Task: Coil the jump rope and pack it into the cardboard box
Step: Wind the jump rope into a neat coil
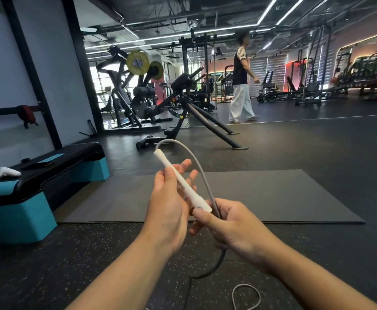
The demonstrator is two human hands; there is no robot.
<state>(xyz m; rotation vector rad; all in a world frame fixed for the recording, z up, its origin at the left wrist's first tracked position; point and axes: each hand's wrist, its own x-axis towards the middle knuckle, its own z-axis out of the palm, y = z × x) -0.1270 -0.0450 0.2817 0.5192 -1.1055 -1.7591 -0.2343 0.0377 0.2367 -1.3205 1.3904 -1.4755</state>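
Your left hand (pixel 169 204) cradles the stiff white handle (pixel 183 181) with loose fingers; your right hand (pixel 230 227) pinches the limp grey cord (pixel 202 173) beside that handle. Gather loops there.

gym: weight machines (pixel 138 90), yellow plates (pixel 137 63), rubber floor (pixel 317 142), aerobic step (pixel 37 175).

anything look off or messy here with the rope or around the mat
Nothing looks damaged. The grey rope is uncoiled: it arcs from the white handle, passes through the right hand, and trails in a loose loop on the floor. The left hand holds the handle. No cardboard box is in view.
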